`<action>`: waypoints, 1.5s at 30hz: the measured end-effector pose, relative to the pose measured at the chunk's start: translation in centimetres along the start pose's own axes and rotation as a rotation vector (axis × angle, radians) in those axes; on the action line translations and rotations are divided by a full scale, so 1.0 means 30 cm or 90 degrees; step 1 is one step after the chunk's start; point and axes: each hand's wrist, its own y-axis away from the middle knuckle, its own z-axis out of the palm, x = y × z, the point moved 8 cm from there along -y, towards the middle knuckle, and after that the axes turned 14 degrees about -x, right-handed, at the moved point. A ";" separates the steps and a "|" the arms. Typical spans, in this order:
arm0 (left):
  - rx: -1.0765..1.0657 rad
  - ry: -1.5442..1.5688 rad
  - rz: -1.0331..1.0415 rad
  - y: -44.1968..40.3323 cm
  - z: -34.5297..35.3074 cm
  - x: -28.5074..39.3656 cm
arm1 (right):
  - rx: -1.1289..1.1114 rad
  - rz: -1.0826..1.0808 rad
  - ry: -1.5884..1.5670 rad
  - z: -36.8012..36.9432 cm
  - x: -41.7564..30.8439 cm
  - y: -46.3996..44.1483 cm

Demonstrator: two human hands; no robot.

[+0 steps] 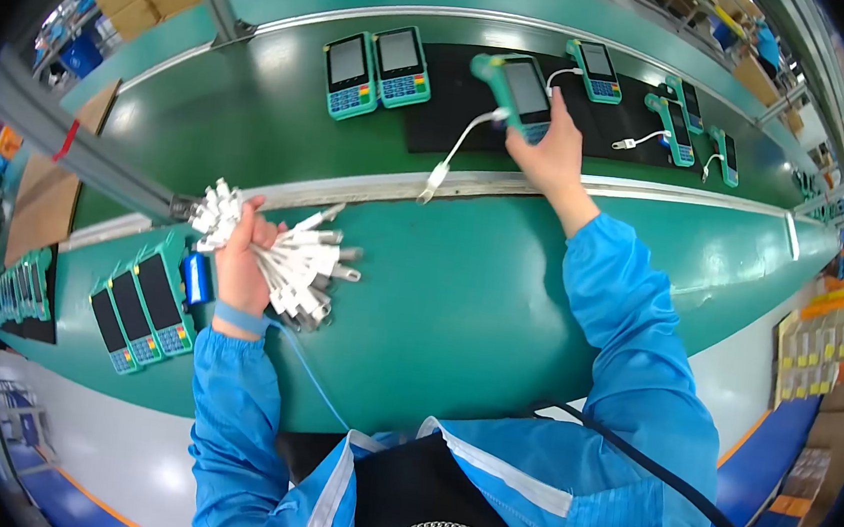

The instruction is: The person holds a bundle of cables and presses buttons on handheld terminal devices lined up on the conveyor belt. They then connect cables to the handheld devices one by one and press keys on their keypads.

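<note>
My left hand (244,266) is closed around a bunch of short white USB cables (303,265), whose ends fan out on both sides of the fist. A blue wrist strap (243,318) circles that wrist. Over the dark green belt, my right hand (554,155) grips a teal card payment terminal (522,90) by its lower right side, thumb near the keypad. From this terminal's left side hangs a white cable (464,145) with its plug end loose. Left of it lie two more payment terminals (379,71), screens up, with no cables showing.
Several terminals with white cables (677,130) lie farther right on black matting (445,110). At left, three terminals (142,307) sit beside a blue cylinder (197,277), with a row of others (23,291) beyond. A metal post (101,150) rises at left; a pale rail (388,188) edges the belt.
</note>
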 end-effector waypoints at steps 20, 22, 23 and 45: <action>-0.023 0.054 -0.056 0.005 -0.068 -0.015 | -0.015 0.262 0.213 -0.120 0.692 -0.195; -0.026 0.061 -0.057 0.003 -0.072 -0.019 | -0.010 0.271 0.239 -0.114 0.697 -0.196; -0.026 0.062 -0.054 0.002 -0.077 -0.021 | 0.000 0.267 0.249 -0.113 0.701 -0.195; 0.024 0.021 0.052 -0.016 -0.122 -0.008 | -0.173 -0.140 0.222 0.551 -0.220 -0.329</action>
